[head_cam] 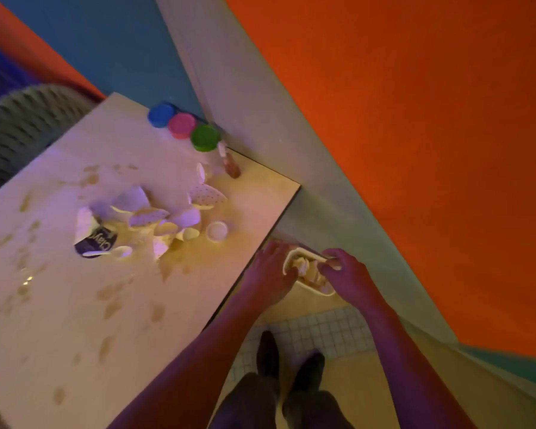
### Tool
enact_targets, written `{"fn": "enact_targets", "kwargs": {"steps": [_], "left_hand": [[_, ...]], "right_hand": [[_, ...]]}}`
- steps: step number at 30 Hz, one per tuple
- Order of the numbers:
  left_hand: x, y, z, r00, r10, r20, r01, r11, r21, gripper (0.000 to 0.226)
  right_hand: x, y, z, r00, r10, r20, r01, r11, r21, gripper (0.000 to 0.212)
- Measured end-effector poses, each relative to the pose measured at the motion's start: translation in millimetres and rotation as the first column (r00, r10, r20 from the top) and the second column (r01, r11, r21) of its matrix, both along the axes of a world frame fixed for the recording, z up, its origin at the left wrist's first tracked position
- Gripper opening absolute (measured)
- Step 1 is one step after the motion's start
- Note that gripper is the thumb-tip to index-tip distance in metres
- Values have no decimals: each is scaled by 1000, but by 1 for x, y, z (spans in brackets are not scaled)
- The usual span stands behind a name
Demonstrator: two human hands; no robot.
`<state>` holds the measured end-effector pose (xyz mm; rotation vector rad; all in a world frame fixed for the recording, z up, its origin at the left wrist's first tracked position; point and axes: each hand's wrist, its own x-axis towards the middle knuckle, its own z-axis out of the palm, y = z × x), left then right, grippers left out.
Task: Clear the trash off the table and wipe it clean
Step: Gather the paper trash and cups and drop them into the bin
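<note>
A white paper tray (pixel 308 272) with crumpled scraps inside hangs just past the right edge of the table (pixel 75 320). My left hand (pixel 271 270) grips its near-left rim. My right hand (pixel 347 275) pinches its far-right rim. On the tabletop lies a heap of torn paper trash (pixel 155 218), with a dark crushed cup (pixel 98 243), a white spoon (pixel 112 252) and a small white lid (pixel 216 231). Brownish spill marks (pixel 112 301) dot the wood.
Blue (pixel 161 114), pink (pixel 182 125) and green (pixel 205 137) tubs line the table's far edge by the wall, with a small brown bottle (pixel 231 164) lying beside them. A ribbed grey chair back (pixel 19 125) stands at the left. My shoes (pixel 291 363) are on tiled floor.
</note>
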<state>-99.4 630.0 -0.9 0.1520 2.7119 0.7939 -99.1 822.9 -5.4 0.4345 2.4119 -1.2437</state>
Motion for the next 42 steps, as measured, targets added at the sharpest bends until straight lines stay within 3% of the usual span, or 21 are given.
{"fn": "enact_targets", "kwargs": {"steps": [9, 22, 33, 42], "left_hand": [[32, -76, 54, 945, 323, -44, -321, 946, 45, 51], [42, -228, 71, 674, 737, -57, -735, 676, 57, 52], [-41, -361, 37, 548, 836, 9, -835, 548, -49, 57], [-87, -414, 2, 549, 831, 90, -816, 557, -155, 57]], "right_hand": [[-22, -66, 67, 972, 211, -102, -217, 975, -53, 34], [-63, -187, 83, 871, 474, -131, -471, 881, 50, 36], [-142, -319, 69, 795, 590, -141, -581, 807, 103, 35], [-180, -401, 42, 764, 644, -41, -630, 759, 166, 43]]}}
